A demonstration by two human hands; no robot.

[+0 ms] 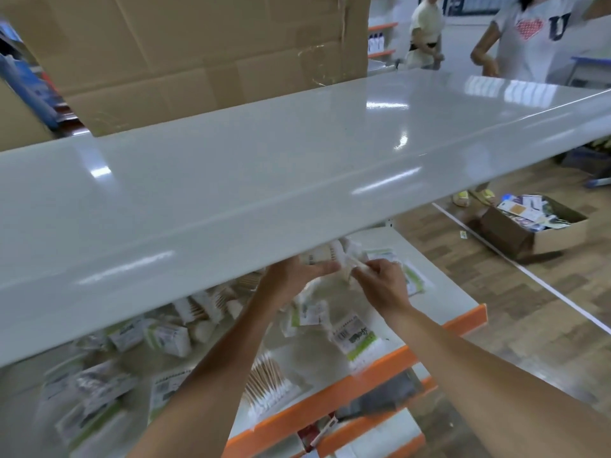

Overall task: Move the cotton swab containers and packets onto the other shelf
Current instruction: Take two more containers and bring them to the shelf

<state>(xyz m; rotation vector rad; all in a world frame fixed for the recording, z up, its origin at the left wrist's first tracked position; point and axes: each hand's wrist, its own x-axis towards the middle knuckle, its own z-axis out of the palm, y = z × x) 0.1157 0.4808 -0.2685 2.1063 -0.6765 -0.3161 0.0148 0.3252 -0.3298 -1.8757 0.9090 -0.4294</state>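
Two hands: both reach under the upper shelf [297, 153], a glossy pale grey board that crosses the head view and carries nothing on its near part.
Left hand [291, 282]: its fingers are curled round a small cotton swab container [325, 254], held just under the upper shelf's front edge; part of the container is hidden by that edge.
Right hand [383, 285]: its fingers [362, 276] pinch a pale packet of cotton swabs [347, 271], blurred, right beside the container in the left hand; the two hands are close together.
Lower shelf [463, 292]: white with an orange front strip, it lies beneath the hands and holds the loose stock.
Packets on the lower shelf: a clear bag of wooden-stick swabs [267, 388] lies near the front edge between the forearms; a green-and-white labelled packet [355, 342] lies to its right, and another green-edged packet [413, 276] lies beyond the right hand.
Boxes on the lower shelf: small white and green boxes [168, 338] are piled at the left, blurred, partly under the upper shelf's edge.
Background: a large cardboard carton [198, 54] stands behind the upper shelf; an open cardboard box of goods [535, 229] sits on the wood-pattern floor at the right; two people stand beyond, one in a white printed T-shirt [542, 38].
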